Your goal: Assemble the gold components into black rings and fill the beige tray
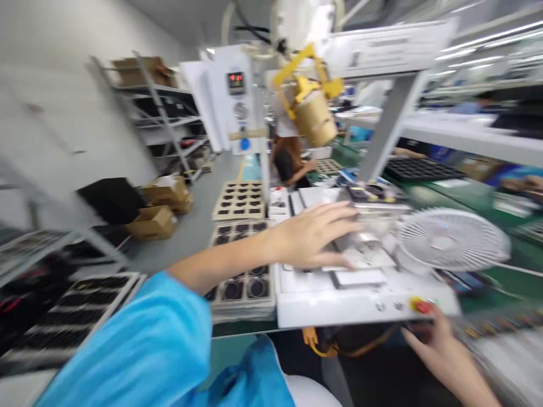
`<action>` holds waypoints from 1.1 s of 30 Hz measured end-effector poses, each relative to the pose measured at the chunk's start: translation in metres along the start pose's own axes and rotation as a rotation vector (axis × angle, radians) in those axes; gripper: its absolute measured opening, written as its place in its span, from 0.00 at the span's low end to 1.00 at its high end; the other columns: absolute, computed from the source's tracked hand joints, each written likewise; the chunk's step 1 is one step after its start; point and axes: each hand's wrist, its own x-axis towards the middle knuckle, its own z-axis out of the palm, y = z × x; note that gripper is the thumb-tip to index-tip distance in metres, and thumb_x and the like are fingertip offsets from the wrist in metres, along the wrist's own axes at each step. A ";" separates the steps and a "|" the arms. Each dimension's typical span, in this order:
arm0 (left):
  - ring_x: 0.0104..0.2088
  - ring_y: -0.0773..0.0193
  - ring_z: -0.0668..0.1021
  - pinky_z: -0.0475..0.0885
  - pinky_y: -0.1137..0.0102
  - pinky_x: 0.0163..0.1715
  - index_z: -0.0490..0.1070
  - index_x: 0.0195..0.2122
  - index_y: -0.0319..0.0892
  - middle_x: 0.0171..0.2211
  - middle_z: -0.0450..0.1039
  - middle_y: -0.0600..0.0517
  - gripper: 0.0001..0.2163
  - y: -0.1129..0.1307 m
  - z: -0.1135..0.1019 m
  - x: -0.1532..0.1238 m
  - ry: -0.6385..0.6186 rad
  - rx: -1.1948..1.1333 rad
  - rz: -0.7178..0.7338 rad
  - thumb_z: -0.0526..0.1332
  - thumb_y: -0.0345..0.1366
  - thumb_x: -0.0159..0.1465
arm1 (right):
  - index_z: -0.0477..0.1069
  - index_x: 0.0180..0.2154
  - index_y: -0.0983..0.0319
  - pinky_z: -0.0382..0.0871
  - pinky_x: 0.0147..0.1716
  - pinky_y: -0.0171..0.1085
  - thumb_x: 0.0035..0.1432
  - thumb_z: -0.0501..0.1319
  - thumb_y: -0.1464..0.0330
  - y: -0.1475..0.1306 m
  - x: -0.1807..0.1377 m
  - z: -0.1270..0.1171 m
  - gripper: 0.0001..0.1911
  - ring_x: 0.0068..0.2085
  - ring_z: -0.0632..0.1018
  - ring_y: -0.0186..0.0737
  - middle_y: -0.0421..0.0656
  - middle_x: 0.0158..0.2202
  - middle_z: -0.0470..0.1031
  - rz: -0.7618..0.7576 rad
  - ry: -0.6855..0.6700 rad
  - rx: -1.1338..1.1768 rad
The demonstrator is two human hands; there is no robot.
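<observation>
**Left hand flat on fixture plate, right hand under machine front**

Left hand (316,234) lay spread, fingers loose and extended, pressing on a flat pale plate (360,261) atop the white machine (339,297); nothing pinched. Motion blur hid whether the fingertips gripped an edge. Blue sleeve (139,345) ran back from the forearm.

Right hand (436,345) sat below the machine's front lip, just under the red button (422,306); its grasp could not be read.

Plate looked thin, stiff and smooth, probably light and a bit slippery. Judged best taken by its near edge, thumb under, fingers on top, kept level.

White fan (452,240) stood just right of the plate. Trays (240,200) with dark round pockets lay left of the machine. A yellow tool (311,107) hung above. Another person (291,161) worked farther down the bench.
</observation>
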 end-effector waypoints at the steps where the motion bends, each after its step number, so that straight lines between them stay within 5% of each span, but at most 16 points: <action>1: 0.70 0.42 0.65 0.54 0.47 0.71 0.73 0.60 0.36 0.67 0.66 0.33 0.29 0.006 0.002 -0.024 -0.022 -0.096 0.009 0.71 0.47 0.61 | 0.48 0.71 0.70 0.77 0.38 0.49 0.54 0.66 0.57 0.003 -0.003 -0.006 0.51 0.36 0.83 0.58 0.51 0.38 0.81 0.052 -0.017 0.014; 3: 0.67 0.41 0.70 0.56 0.44 0.70 0.77 0.56 0.43 0.63 0.72 0.37 0.25 0.017 0.018 -0.068 -0.109 -0.315 0.026 0.72 0.48 0.60 | 0.45 0.72 0.74 0.76 0.44 0.50 0.51 0.64 0.57 -0.001 -0.005 -0.014 0.55 0.40 0.83 0.60 0.52 0.39 0.82 0.100 -0.033 0.046; 6: 0.57 0.50 0.80 0.71 0.58 0.63 0.78 0.55 0.47 0.55 0.80 0.43 0.20 0.040 0.085 -0.107 -0.276 -0.729 -0.165 0.71 0.44 0.62 | 0.58 0.67 0.70 0.75 0.45 0.50 0.51 0.64 0.57 -0.020 -0.018 -0.022 0.46 0.39 0.82 0.55 0.50 0.38 0.81 0.103 -0.036 0.140; 9: 0.52 0.51 0.82 0.76 0.57 0.57 0.73 0.59 0.45 0.53 0.80 0.39 0.22 0.056 0.180 -0.109 -0.104 -1.108 -0.614 0.64 0.49 0.68 | 0.69 0.59 0.62 0.77 0.43 0.46 0.52 0.69 0.55 -0.041 -0.059 -0.025 0.36 0.40 0.82 0.49 0.49 0.43 0.81 -0.006 -0.157 0.496; 13: 0.53 0.49 0.81 0.74 0.52 0.58 0.69 0.62 0.45 0.55 0.77 0.37 0.31 0.067 0.266 -0.086 0.001 -1.675 -0.648 0.71 0.52 0.61 | 0.73 0.55 0.58 0.77 0.48 0.47 0.40 0.80 0.51 -0.061 -0.116 -0.006 0.42 0.45 0.82 0.51 0.47 0.44 0.80 -0.179 -0.123 0.751; 17: 0.49 0.50 0.83 0.77 0.56 0.54 0.78 0.50 0.44 0.49 0.81 0.41 0.27 0.072 0.285 -0.069 -0.011 -1.843 -0.680 0.79 0.47 0.51 | 0.77 0.50 0.58 0.79 0.39 0.42 0.35 0.80 0.45 -0.064 -0.137 0.018 0.42 0.40 0.82 0.48 0.46 0.42 0.78 -0.136 0.093 0.793; 20: 0.45 0.54 0.84 0.80 0.62 0.48 0.81 0.46 0.45 0.47 0.82 0.44 0.25 0.073 0.284 -0.062 -0.049 -1.816 -0.822 0.80 0.43 0.48 | 0.78 0.49 0.59 0.78 0.43 0.42 0.40 0.79 0.46 -0.055 -0.137 0.003 0.38 0.42 0.81 0.46 0.46 0.43 0.79 -0.221 0.115 0.671; 23: 0.40 0.57 0.85 0.81 0.69 0.39 0.82 0.45 0.45 0.49 0.82 0.46 0.24 0.076 0.283 -0.062 -0.046 -1.675 -0.900 0.81 0.42 0.47 | 0.78 0.51 0.58 0.74 0.51 0.42 0.50 0.78 0.54 -0.029 -0.133 -0.060 0.29 0.48 0.79 0.47 0.46 0.46 0.80 -0.169 0.120 0.241; 26: 0.37 0.56 0.86 0.82 0.70 0.36 0.82 0.45 0.46 0.47 0.83 0.47 0.27 0.079 0.288 -0.065 0.013 -1.566 -0.897 0.81 0.45 0.44 | 0.76 0.51 0.60 0.70 0.55 0.41 0.66 0.66 0.67 0.019 -0.128 -0.150 0.12 0.52 0.77 0.46 0.49 0.50 0.79 0.331 0.257 -0.176; 29: 0.38 0.53 0.86 0.83 0.68 0.39 0.82 0.43 0.45 0.43 0.84 0.48 0.27 0.079 0.298 -0.067 0.033 -1.536 -0.869 0.81 0.48 0.42 | 0.76 0.49 0.67 0.70 0.52 0.45 0.63 0.64 0.76 0.071 -0.126 -0.226 0.12 0.51 0.78 0.53 0.56 0.49 0.78 0.560 0.273 -0.299; 33: 0.42 0.48 0.86 0.83 0.63 0.44 0.82 0.42 0.45 0.41 0.84 0.46 0.29 0.077 0.303 -0.066 0.015 -1.517 -0.845 0.81 0.51 0.40 | 0.76 0.44 0.66 0.73 0.49 0.46 0.60 0.69 0.73 0.114 -0.123 -0.266 0.09 0.47 0.79 0.47 0.48 0.45 0.79 0.669 0.165 -0.344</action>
